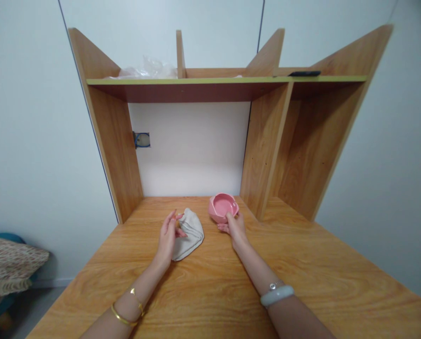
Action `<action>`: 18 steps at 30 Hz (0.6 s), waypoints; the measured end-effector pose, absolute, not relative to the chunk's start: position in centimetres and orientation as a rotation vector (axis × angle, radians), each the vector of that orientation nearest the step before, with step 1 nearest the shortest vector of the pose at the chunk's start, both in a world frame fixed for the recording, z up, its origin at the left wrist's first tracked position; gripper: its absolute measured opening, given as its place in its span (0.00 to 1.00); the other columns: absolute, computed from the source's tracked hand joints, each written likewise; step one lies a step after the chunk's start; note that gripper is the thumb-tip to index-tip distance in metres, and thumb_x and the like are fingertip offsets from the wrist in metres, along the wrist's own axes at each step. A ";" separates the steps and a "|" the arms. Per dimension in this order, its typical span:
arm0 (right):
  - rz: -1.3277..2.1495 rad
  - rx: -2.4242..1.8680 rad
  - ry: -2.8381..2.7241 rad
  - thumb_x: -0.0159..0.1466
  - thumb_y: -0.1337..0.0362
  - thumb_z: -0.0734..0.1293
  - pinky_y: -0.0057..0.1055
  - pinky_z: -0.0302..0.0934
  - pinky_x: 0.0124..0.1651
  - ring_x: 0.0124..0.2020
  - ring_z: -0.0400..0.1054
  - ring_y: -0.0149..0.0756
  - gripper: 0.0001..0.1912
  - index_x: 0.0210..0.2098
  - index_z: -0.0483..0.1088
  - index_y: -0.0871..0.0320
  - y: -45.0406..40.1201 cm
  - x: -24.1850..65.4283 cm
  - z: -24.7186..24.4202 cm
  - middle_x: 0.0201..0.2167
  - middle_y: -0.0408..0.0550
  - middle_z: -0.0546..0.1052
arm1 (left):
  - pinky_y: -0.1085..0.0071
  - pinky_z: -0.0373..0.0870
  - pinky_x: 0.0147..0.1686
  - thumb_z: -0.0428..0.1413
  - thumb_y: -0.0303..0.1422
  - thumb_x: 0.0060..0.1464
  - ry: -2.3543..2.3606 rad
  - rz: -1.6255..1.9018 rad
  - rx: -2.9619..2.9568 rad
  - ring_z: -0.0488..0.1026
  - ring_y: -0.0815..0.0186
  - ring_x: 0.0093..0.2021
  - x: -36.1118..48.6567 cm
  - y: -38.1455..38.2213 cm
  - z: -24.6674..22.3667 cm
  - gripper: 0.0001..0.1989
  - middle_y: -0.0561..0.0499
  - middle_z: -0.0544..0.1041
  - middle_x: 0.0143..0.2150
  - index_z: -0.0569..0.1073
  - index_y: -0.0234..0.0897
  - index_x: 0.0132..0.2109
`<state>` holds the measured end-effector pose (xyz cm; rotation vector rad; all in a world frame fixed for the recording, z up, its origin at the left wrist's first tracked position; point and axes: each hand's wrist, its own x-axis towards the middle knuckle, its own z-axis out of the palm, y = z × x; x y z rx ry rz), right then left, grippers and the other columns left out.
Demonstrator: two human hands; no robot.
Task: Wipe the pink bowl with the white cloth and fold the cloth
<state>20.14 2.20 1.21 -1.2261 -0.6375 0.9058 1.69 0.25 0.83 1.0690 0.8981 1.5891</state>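
My right hand [234, 227] grips a small pink faceted bowl [223, 205] by its near right rim. The thumb lies over the rim, and the other fingers are under the near side. The bowl tilts toward me and looks empty inside. To its left, a folded light grey cloth [190, 235] lies on the wooden desk [210, 292]. My left hand [170, 230] is at the cloth's left edge, its fingers loosely bent and apart. One or more fingertips overlap the cloth; whether they touch it, I cannot tell.
A wooden hutch with a shelf [210, 82] stands at the back of the desk. Clear plastic wrapping [148, 69] and a flat black object [305, 73] lie on that shelf. A wall socket opening [142, 140] is at the back left. A patterned cushion [12, 263] sits at the far left.
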 end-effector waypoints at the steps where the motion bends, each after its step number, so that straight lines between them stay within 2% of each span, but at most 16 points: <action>1: 0.912 -1.222 -0.621 0.54 0.67 0.58 0.25 0.63 0.15 0.12 0.66 0.32 0.23 0.50 0.53 0.61 2.2 20.3 1.3 0.13 0.37 0.66 | 0.75 0.66 0.21 0.53 0.45 0.46 0.896 1.591 1.066 0.66 0.77 0.17 1.7 0.2 0.9 0.27 0.43 0.72 0.47 0.64 0.35 0.52; 5: 0.935 -1.237 -0.580 0.55 0.69 0.57 0.26 0.64 0.15 0.12 0.67 0.34 0.21 0.49 0.55 0.63 2.3 21.1 1.4 0.11 0.36 0.64 | 0.75 0.67 0.21 0.52 0.44 0.47 0.902 1.598 1.060 0.65 0.78 0.17 1.7 0.1 1.1 0.27 0.42 0.71 0.47 0.64 0.35 0.52; 11: 0.731 -1.372 -0.574 0.54 0.68 0.60 0.26 0.63 0.13 0.11 0.65 0.34 0.23 0.50 0.57 0.63 2.6 22.8 1.3 0.10 0.37 0.65 | 0.77 0.66 0.21 0.52 0.44 0.48 0.914 1.574 1.074 0.64 0.78 0.17 1.6 0.1 1.1 0.26 0.41 0.71 0.48 0.63 0.34 0.52; 18: 0.648 -1.474 -0.496 0.52 0.67 0.61 0.27 0.63 0.13 0.11 0.65 0.35 0.23 0.49 0.61 0.66 2.8 24.5 1.2 0.08 0.37 0.64 | 0.77 0.64 0.19 0.53 0.42 0.47 0.911 1.574 1.069 0.64 0.78 0.16 1.6 0.1 1.1 0.24 0.43 0.73 0.44 0.66 0.33 0.50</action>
